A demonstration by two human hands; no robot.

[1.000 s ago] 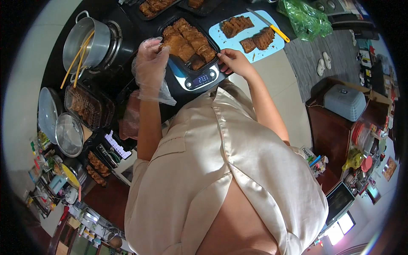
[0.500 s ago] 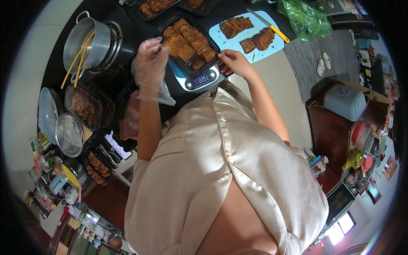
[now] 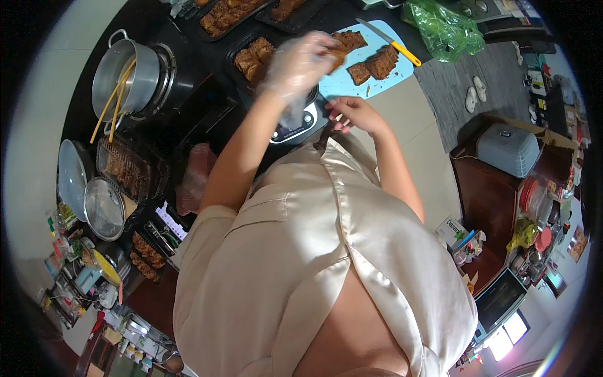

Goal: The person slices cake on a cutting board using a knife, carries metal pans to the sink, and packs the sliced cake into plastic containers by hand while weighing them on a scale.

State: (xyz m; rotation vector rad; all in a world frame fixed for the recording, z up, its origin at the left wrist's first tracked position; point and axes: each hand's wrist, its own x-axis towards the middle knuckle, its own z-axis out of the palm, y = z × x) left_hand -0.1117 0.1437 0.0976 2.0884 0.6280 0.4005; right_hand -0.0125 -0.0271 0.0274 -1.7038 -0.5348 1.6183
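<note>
My left hand, in a clear plastic glove and blurred by motion, reaches across a black tray. Its fingers close on a browned piece of meat at the left edge of the light blue cutting board. More browned meat lies in the black tray, partly hidden by that hand. Under the tray is a digital kitchen scale, its display mostly covered. My bare right hand hovers beside the scale's right edge, fingers loosely bent and apart, holding nothing.
A yellow-handled knife and sliced meat lie on the board. Beyond are more filled trays and a green plastic bag. At left, a pot with chopsticks stands near a burner; clear containers sit closer.
My left hand has swung right from the tray's left side to the cutting board and now grips a piece of meat. My right hand has let go of the tray's edge and drawn back slightly.
</note>
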